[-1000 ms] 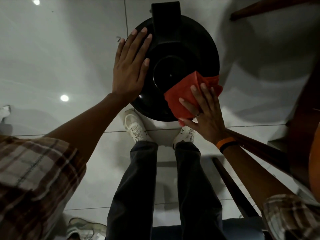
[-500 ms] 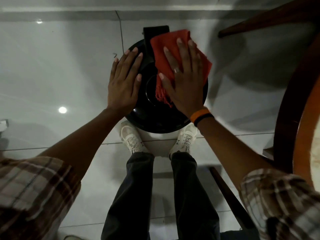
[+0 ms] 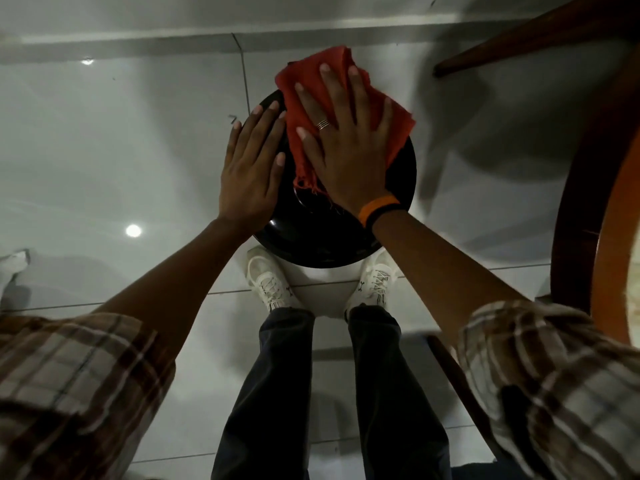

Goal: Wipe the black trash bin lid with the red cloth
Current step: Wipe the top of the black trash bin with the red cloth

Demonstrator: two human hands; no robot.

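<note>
The round black trash bin lid (image 3: 322, 237) stands on the floor in front of my feet. My right hand (image 3: 343, 143) lies flat, fingers spread, pressing the red cloth (image 3: 394, 123) onto the far half of the lid. The cloth covers the lid's back edge, and its frayed fringe hangs toward the lid's middle. My left hand (image 3: 251, 168) rests flat on the lid's left rim with fingers together, holding nothing. Much of the lid is hidden under both hands and the cloth.
Glossy white floor tiles (image 3: 104, 150) surround the bin, with the wall base (image 3: 138, 43) just behind it. A round wooden table (image 3: 595, 216) stands close on the right, and a dark wooden leg (image 3: 519, 43) crosses the upper right. My white shoes (image 3: 270, 282) stand against the bin.
My right hand swept the red cloth from the lid's near right edge up to its far side. The left hand stayed on the left rim.
</note>
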